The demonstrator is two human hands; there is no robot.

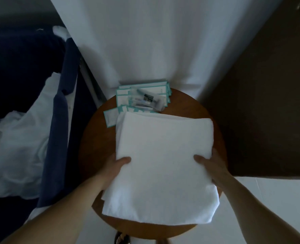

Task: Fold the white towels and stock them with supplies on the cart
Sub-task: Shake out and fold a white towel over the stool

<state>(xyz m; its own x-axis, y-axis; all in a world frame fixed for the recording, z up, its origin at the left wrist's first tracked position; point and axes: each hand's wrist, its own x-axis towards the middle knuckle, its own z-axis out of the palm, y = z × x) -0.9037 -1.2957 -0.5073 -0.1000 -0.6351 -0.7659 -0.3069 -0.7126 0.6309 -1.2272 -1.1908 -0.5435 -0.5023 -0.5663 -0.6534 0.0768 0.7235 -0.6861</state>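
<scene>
Folded white towel [163, 164] lies on the round brown worktop [93, 147]. My left hand [114, 166] and right hand [214, 166]: fingers gripping its sides, thumbs on top. Teal-edged packets [142, 95] at the far edge. White drape [145, 41] behind, dark door [268, 103] right, blue linen bag [63, 111] left.

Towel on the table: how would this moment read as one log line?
white towel folded on round table | left hand grips left edge | right hand grips right edge
</scene>
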